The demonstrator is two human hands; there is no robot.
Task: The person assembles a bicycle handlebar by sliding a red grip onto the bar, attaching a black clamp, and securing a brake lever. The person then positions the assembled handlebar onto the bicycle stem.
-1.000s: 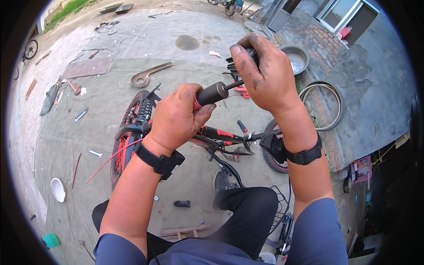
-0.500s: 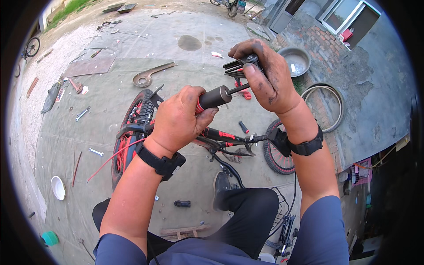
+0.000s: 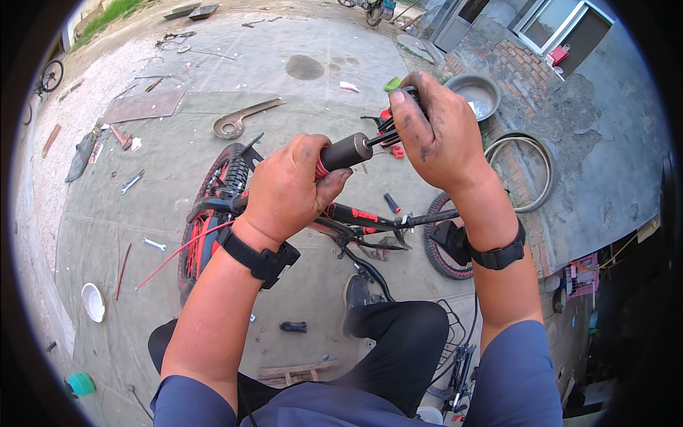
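Observation:
My left hand [image 3: 286, 178] is closed around a black cylinder [image 3: 346, 154] with a red band and a metal-rimmed end. In front of me, my right hand [image 3: 442, 135] grips what looks like a folding hex key set [image 3: 385, 136]. Its thin dark rods reach the cylinder's metal end; whether one sits inside it I cannot tell. The tool's body is mostly hidden by my fingers. Below both hands lies a black and red bicycle frame [image 3: 352, 215], with a wheel [image 3: 229, 178] on the left and another wheel [image 3: 435, 265] on the right.
Wrenches [image 3: 154, 244], a hammer [image 3: 121, 138] and a metal chain guard [image 3: 231, 126] lie on the ground mat. A white bowl [image 3: 93, 302] sits at left. A metal basin [image 3: 478, 91] and a bare tyre [image 3: 546, 174] are by the brick wall. A small black part [image 3: 293, 327] lies near my legs.
My right hand has turned and shifted slightly down and right with the hex key set, whose rods now point closer together toward the cylinder. My left hand has barely moved.

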